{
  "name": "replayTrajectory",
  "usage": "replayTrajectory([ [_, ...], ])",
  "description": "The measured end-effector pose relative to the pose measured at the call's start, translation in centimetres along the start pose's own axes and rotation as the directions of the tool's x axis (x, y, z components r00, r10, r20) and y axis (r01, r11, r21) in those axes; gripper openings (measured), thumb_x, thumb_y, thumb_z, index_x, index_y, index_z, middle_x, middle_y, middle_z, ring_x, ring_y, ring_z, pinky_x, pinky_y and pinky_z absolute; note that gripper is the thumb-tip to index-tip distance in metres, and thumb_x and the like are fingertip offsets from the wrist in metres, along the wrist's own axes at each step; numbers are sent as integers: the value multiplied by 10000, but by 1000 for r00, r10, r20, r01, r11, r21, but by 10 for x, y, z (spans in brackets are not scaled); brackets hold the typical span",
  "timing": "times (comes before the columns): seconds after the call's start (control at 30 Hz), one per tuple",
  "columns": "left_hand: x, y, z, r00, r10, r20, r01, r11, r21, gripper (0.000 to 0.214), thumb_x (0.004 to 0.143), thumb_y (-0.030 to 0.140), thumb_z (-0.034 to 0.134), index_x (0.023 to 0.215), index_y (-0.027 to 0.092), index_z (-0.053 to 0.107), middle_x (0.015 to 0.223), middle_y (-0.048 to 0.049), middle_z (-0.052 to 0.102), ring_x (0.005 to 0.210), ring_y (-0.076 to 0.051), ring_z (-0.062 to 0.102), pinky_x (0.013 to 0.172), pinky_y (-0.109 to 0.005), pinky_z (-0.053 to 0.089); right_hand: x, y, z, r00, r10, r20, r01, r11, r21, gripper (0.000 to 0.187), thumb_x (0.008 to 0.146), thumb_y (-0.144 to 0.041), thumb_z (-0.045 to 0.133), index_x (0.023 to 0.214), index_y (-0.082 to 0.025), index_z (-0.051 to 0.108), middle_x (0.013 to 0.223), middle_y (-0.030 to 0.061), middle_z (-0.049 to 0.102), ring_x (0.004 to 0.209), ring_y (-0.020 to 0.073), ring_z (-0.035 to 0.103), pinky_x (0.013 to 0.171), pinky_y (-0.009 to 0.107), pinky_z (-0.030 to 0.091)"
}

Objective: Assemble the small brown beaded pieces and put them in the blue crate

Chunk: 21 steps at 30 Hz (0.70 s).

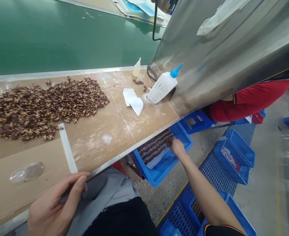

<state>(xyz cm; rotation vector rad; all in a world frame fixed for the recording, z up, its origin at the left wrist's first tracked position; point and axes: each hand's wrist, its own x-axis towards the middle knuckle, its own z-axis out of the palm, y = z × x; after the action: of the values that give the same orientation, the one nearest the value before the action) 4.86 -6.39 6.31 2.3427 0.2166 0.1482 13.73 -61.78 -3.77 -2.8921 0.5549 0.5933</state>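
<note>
My left hand (pixel 60 200) is at the near edge of the cardboard-covered table, thumb and forefinger pinched together. Whatever may be between those fingertips is too small to make out. My right hand (pixel 177 147) reaches down into a blue plastic bin (pixel 156 182) below the table edge, its fingers closed on a small dark brown piece. Rows of small brown pieces (pixel 154 147) lie in the bin on a white sheet. A large pile of brown pieces with pale yellowish tips (pixel 48 105) covers the table's left part.
A white bottle with a blue nozzle (pixel 162 87), a small dropper bottle (pixel 136 68) and crumpled white paper (pixel 134 100) stand or lie on the table. A clear plastic piece (pixel 27 172) is at left. Right are a metal panel (pixel 203 55), a person's red sleeve (pixel 247 101) and blue bins (pixel 235 160).
</note>
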Motion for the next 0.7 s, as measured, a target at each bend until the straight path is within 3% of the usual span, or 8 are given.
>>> replayTrajectory([
  [0.1, 0, 3, -2, 999, -31, 37, 32, 999, -32, 351, 1098, 671, 747, 1048, 361, 905, 886, 134, 879, 846, -157, 863, 867, -219, 641, 8, 10, 13, 999, -8, 46, 11, 997, -75, 328, 1180, -470, 837, 1351, -194, 785, 1311, 84, 804, 1148, 271, 807, 1044, 485, 716],
  [0.27, 2, 2, -5, 996, 64, 67, -63, 998, -14, 307, 1109, 613, 747, 1074, 351, 904, 862, 127, 875, 774, -142, 857, 819, -192, 637, 18, 19, 27, 996, -19, 84, 30, 990, -134, 365, 1179, -479, 835, 1391, -190, 768, 1331, 94, 792, 1141, 272, 801, 1027, 478, 717],
  [0.7, 4, 4, -6, 989, 117, 92, -117, 993, -9, 319, 1124, 572, 739, 1113, 304, 913, 887, 68, 893, 784, -161, 875, 800, -200, 654, 33, 43, 41, 993, 1, 122, 7, 998, -68, 362, 1180, -485, 831, 1387, -196, 766, 1335, 88, 790, 1138, 270, 798, 1016, 474, 719],
])
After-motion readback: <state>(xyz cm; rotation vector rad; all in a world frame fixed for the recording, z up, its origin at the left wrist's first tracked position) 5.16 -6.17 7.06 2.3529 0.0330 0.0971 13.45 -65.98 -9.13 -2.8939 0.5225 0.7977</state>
